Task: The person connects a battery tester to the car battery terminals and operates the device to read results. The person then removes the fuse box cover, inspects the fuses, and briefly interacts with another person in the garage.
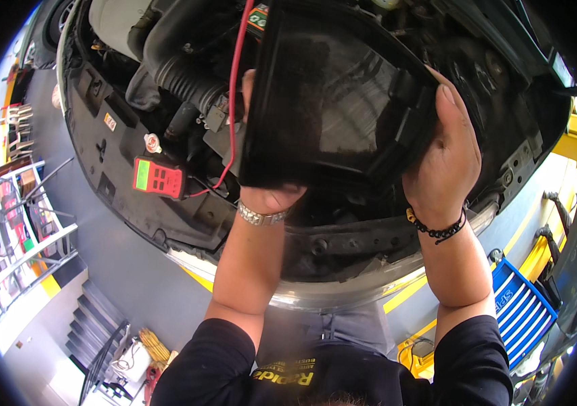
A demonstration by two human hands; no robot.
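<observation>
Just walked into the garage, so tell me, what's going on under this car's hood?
A person leans over an open engine bay, holding a large black plastic cover in both hands. The left hand supports its lower edge from beneath; the right hand clasps its right side. A red handheld tester with a green screen rests on the car's front edge, and its red lead runs up into the bay beside the ribbed black hose.

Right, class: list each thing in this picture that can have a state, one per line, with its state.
black plastic cover: lifted off, held in both hands above the engine bay
left hand: gripping the cover's near left edge
right hand: gripping the cover's right edge
red tester: resting on the car's front panel, green screen lit
red cable: running from the tester up into the bay
</observation>
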